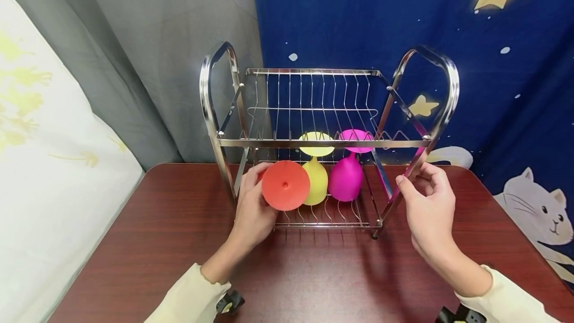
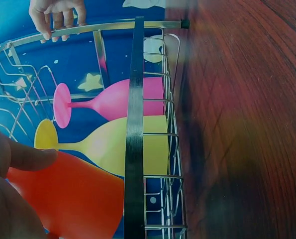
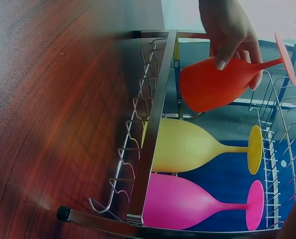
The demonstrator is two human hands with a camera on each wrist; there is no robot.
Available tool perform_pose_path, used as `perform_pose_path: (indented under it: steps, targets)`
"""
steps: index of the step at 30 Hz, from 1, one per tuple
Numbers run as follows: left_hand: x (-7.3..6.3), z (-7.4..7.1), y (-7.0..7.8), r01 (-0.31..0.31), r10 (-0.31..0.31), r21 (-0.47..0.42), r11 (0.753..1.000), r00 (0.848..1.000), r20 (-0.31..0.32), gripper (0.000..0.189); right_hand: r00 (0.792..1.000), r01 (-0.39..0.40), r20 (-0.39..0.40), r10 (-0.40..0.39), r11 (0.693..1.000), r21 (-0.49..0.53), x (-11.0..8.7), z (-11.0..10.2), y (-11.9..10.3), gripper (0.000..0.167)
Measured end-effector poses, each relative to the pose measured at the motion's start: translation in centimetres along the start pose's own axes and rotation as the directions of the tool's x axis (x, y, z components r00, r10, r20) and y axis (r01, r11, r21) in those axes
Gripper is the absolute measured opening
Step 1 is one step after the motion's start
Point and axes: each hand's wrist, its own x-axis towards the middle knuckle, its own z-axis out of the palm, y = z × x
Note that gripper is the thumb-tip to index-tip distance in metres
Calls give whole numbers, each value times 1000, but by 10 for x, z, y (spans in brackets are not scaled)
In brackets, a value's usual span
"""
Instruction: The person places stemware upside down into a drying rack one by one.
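Note:
My left hand (image 1: 253, 211) grips the bowl of an orange-red wine glass (image 3: 212, 84) turned upside down, its round foot facing up in the head view. The glass is tilted, with its rim close to the front rail of the lower shelf. Beside it, a yellow wine glass (image 1: 316, 186) and a magenta wine glass (image 1: 346, 179) stand upside down on the lower shelf of a metal dish rack (image 1: 323, 143). At the rack's right front post, my right hand (image 1: 430, 208) holds the tube between thumb and fingers.
The rack stands on a dark red-brown wooden table (image 1: 314, 273). Its upper wire shelf (image 1: 314, 98) spans above the glasses, between two curved side handles. A grey curtain (image 1: 179, 64) and a blue star-patterned curtain (image 1: 336, 14) hang behind; white cloth (image 1: 54, 188) lies at the left.

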Motion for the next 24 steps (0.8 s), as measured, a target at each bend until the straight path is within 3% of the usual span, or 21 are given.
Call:
perform_pose_path:
  steps: [8,13,24]
  targets:
    - [2,7,1,110,-110,15,994,994,7,38,1000,2,9,-1,1000,-25,3,-1,1,25]
    - [4,11,0,197,-197,21,980,980,11,45,1000,-2,15,3,1000,-5,4,-1,0,25]
    - [7,16,-5,309,-309,56,949,951,-12,52,1000,-7,21,7,1000,19,5,-2,1,26]
